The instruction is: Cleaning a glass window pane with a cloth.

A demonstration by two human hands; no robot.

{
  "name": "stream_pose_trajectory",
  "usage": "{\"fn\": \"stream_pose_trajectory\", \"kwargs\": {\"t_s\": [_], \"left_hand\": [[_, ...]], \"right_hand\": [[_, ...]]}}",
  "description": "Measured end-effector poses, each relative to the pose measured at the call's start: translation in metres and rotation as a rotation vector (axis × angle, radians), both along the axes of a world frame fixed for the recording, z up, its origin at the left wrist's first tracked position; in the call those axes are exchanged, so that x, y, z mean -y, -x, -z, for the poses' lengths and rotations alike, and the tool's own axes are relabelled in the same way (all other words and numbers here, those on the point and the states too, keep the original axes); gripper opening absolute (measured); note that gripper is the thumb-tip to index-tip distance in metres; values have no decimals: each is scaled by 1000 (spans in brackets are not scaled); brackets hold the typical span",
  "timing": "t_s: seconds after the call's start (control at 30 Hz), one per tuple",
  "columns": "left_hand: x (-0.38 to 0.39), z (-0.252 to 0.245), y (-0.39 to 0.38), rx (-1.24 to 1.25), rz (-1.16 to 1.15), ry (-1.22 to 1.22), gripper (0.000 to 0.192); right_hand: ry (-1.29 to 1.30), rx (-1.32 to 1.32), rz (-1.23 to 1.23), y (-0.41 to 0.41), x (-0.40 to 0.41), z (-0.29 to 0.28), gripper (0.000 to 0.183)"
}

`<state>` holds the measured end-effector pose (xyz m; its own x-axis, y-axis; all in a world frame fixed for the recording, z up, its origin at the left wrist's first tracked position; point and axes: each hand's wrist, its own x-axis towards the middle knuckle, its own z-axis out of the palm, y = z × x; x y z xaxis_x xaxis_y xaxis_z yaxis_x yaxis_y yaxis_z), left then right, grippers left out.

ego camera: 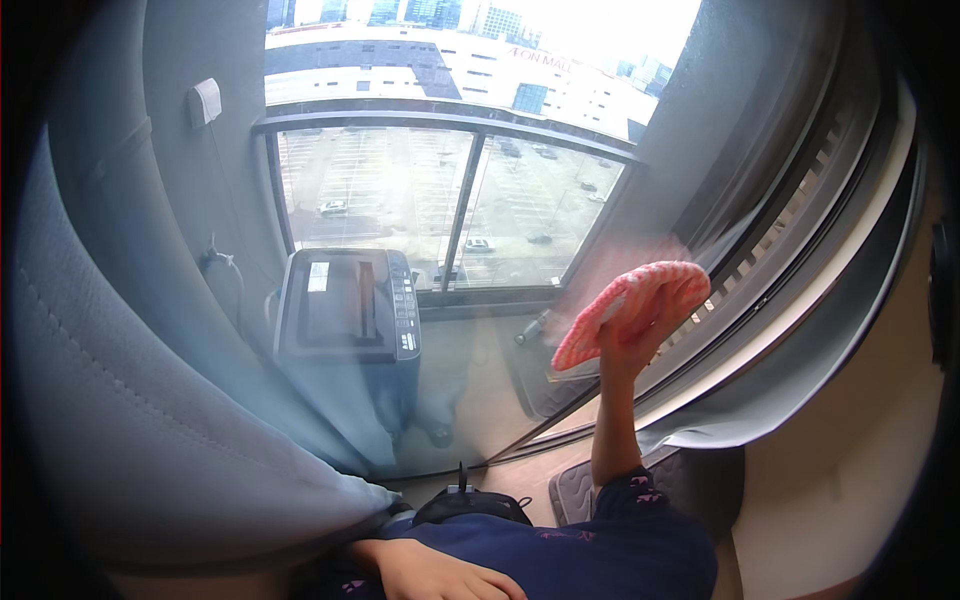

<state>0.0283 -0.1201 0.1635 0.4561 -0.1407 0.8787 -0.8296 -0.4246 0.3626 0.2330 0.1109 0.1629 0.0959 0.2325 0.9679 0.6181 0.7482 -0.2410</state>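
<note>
My right hand (630, 341) is raised at the right, with its fingers inside a folded pink-and-white striped cleaning cloth (589, 326). The cloth is against or very close to a glass door panel (480, 375), where a faint pink reflection shows beside it; I cannot tell whether they touch. My left hand (442, 574) rests low against the front of my dark blue shirt (600, 551), with nothing visible in it and its fingertips cut off by the picture's lower edge.
A top-loading washing machine (337, 304) stands behind the glass, before a balcony railing (450, 120). Pale curtains hang at the left (172, 420) and right (772, 412). Door tracks (757, 315) run along the right. A grey cushioned mat (574, 491) lies by my right side.
</note>
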Motion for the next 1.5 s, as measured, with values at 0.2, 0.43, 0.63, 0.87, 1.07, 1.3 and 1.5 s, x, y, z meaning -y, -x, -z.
{"fn": "stream_pose_trajectory", "kwargs": {"t_s": [0.2,0.43,0.63,0.87,1.07,1.3,1.5], "left_hand": [[1,-9,43,268,-21,-12,13],[26,-8,52,-60,-51,28,24],[-2,39,80,-21,-363,96,38],[-2,52,162,587,-2229,-231,40],[-14,61,203,491,-2455,-264,37],[-37,57,204,344,-2765,-438,38],[-45,63,206,376,-2709,-391,36]], "right_hand": [[-143,253,293,-2,16,-71,63],[-342,53,163,-9,-23,-194,61],[-393,523,101,72,20,-105,68],[-524,543,192,44,8,-161,50],[-466,139,130,18,-12,-270,47],[-501,750,85,98,41,-169,60],[-677,915,13,109,41,-151,45]]}}
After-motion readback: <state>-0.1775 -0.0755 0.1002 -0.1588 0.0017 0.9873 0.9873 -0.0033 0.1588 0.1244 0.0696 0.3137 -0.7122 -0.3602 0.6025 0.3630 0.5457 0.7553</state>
